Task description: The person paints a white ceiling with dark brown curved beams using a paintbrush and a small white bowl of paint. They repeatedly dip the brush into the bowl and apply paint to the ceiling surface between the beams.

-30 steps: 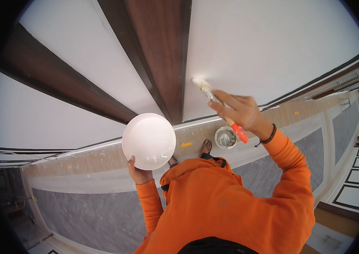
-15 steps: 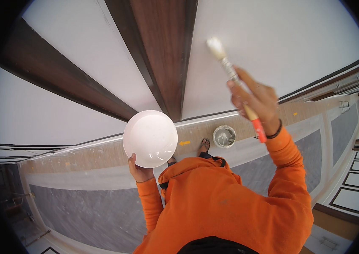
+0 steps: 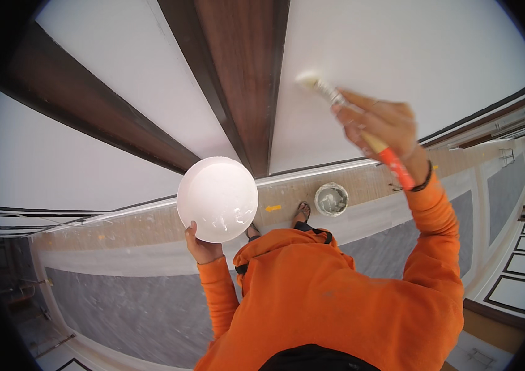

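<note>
My left hand (image 3: 204, 246) grips the near rim of a round white bowl (image 3: 217, 195), its thumb over the edge and its other fingers hidden underneath. Wet white paint glistens on the bowl's inner surface. Raised to the right, my right hand (image 3: 383, 123) is closed around a paintbrush (image 3: 392, 166) with a pale wooden handle and a red end. White-coated bristles point up and left at the white wall panel (image 3: 411, 55), just right of a dark brown wooden post. The bristles are blurred; I cannot tell whether they touch the panel.
A paint-smeared bucket (image 3: 331, 200) stands on the floor by my foot (image 3: 301, 212). Dark brown trim (image 3: 238, 68) runs up the wall ahead between white panels. A yellow mark (image 3: 273, 208) lies on the tan floor strip, and grey flooring (image 3: 132, 309) stretches behind it.
My right hand has moved slightly right and down, and the brush has tilted flatter, its bristles shifting left and down. The bowl in my left hand has barely moved.
</note>
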A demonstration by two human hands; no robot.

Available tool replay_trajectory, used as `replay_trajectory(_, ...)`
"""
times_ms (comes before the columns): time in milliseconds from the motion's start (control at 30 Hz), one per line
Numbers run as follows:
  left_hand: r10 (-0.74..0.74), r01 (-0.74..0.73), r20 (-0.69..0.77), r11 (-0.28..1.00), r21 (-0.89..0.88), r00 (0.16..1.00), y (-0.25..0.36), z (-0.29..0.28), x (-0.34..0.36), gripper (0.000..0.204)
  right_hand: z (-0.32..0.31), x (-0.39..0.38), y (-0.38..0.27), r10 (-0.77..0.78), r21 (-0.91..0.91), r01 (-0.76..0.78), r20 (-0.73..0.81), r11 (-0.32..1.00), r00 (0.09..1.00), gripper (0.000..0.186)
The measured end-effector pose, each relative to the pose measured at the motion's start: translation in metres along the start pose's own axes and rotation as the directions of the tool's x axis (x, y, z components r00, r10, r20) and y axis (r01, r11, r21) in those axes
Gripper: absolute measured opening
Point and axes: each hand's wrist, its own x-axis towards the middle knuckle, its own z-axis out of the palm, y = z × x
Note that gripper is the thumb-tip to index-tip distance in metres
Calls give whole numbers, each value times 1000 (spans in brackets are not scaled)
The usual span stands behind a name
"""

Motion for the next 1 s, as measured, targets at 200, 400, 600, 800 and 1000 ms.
replay_trajectory(200,-18,19,15,1000,-24,1000,0,7,-9,52,-36,39,-4,-68,-177,32,-199,984,978,36)
replay_trajectory(400,-34,34,3,998,-44,999,0,-1,-9,52,21,-27,-24,81,-43,-80,22,996,997,37)
replay_trajectory(600,-29,30,19,1000,-10,999,2,1,-5,54,66,-79,-36,68,116,-99,246,988,967,41)
replay_trajectory(800,-14,14,72,1000,6,997,0,3,4,58,53,-46,-25,95,125,-133,273,983,957,31)
replay_trajectory(1000,-14,13,60,1000,27,998,-2,0,2,67,12,9,-13,73,70,-88,199,994,977,22)
